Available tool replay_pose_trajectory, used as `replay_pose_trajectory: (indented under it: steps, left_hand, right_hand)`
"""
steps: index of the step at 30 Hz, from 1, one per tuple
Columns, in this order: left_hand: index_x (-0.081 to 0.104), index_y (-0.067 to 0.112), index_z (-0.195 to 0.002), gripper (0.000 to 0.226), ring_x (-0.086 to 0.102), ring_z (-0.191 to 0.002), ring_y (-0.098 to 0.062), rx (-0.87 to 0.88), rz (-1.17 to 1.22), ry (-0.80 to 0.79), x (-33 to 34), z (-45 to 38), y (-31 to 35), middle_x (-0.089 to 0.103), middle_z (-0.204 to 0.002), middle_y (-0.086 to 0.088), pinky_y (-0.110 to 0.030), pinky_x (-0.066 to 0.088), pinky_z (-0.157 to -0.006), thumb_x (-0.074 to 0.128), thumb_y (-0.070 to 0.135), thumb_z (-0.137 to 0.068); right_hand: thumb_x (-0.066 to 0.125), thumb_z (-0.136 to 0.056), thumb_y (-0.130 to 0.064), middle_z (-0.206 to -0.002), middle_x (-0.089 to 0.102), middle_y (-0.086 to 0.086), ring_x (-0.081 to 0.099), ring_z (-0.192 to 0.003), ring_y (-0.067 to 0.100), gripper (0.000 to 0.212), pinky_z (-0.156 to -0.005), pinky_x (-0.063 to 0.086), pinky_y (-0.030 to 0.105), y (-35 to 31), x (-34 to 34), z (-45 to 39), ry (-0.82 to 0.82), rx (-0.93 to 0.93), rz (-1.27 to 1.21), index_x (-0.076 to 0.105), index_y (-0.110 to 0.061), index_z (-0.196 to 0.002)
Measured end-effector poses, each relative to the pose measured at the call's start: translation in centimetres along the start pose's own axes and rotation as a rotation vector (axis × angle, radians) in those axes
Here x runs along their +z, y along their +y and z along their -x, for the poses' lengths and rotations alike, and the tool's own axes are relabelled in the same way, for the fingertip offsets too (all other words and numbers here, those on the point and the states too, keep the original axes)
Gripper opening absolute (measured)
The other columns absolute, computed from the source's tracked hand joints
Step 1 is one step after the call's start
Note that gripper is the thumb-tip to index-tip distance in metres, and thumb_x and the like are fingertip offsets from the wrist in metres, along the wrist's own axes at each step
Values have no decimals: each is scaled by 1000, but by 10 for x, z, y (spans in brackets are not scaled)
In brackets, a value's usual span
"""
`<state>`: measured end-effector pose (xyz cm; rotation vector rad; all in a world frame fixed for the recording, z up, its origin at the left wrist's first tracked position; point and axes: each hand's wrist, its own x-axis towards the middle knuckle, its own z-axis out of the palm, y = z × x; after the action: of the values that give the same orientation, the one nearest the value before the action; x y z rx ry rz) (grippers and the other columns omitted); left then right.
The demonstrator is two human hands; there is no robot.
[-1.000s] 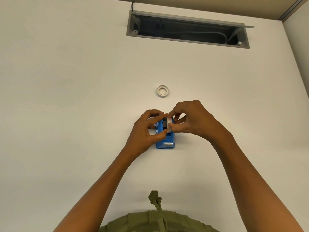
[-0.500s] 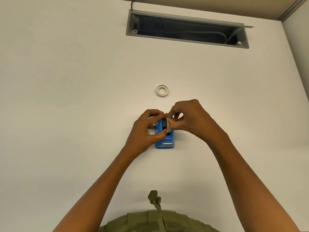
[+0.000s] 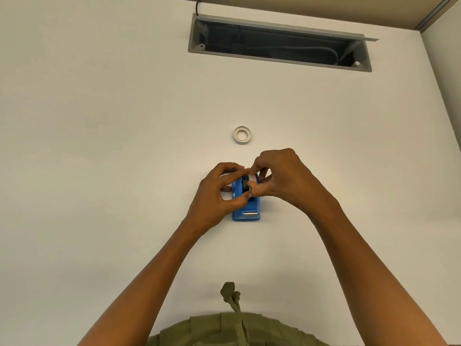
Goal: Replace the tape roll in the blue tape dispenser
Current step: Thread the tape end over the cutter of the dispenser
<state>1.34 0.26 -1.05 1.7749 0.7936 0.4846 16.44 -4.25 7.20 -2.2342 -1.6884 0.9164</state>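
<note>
**Both hands at the blue dispenser, tape roll in the cradle**

A person stands at a white table (image 3: 99, 171), both bare forearms reaching out over it. Everything is placed here against the blue tape dispenser (image 3: 245, 216), which sits flat on the table near its middle, its metal cutter strip at the end nearest the person.

On the dispenser's left side, the left hand (image 3: 214, 196) curls around the body, thumb and fingers closed against the blue plastic, pinning it in place.

The dispenser's open cradle holds a white tape roll (image 3: 252, 177) on a dark hub; the roll sits high at the far end of the cradle, and I cannot tell whether it is fully seated, since fingers cover most of it.

Over the dispenser's right side and far end, the right hand (image 3: 282, 176) pinches the white roll between thumb and fingertips, the grip tight on its rim.

Beyond the dispenser's far end, apart from the hands, a second white tape ring (image 3: 242, 135) lies flat on the table, its centre open.

Farther still past the dispenser and to the right, a long grey cable tray (image 3: 279, 28) is sunk into the table with its lid raised; a pale cable runs inside the dark recess.

Nearer than the dispenser, at the table edge, an olive-green garment (image 3: 234, 328) with a knotted tie shows on the person.
</note>
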Motion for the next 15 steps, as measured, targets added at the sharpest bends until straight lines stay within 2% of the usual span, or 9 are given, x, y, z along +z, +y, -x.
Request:
replay_pose_trajectory:
  steps: [4, 7, 13, 15]
  left_hand:
    - [58, 19, -119, 48, 51, -106, -9, -5, -16, -4, 0, -1, -1, 50, -116, 7, -16, 50, -81, 70, 25, -73]
    - [58, 20, -119, 47, 51, -105, -9, -12, -15, -1, 1, -1, -1, 49, -115, 8, -14, 50, -79, 73, 20, -74]
    - [58, 21, -119, 46, 51, -104, -8, -8, -6, -5, 1, -1, -3, 49, -114, 9, -11, 48, -81, 72, 18, -75]
    - [58, 21, -119, 46, 51, -104, -8, -10, -18, -8, 1, -1, -3, 49, -114, 9, -11, 48, -81, 72, 19, -75]
  right_hand:
    - [72, -70, -15, -91, 69, 16, 64, -85, 32, 24, -80, 51, 46, 1, 0, 1, -4, -18, 8, 70, -3, -90]
    - [66, -76, -13, -88, 70, 15, 64, -82, 30, 17, -78, 51, 45, 3, 2, 2, 44, -47, 12, 71, -3, -88]
    - [76, -67, -18, -91, 67, 10, 62, -84, 25, 29, -79, 53, 43, 4, 1, 2, -18, -38, 26, 69, -8, -92]
    - [75, -67, -16, -89, 68, 10, 63, -82, 26, 26, -78, 53, 42, 5, 1, 0, 2, -39, 23, 69, -8, -91]
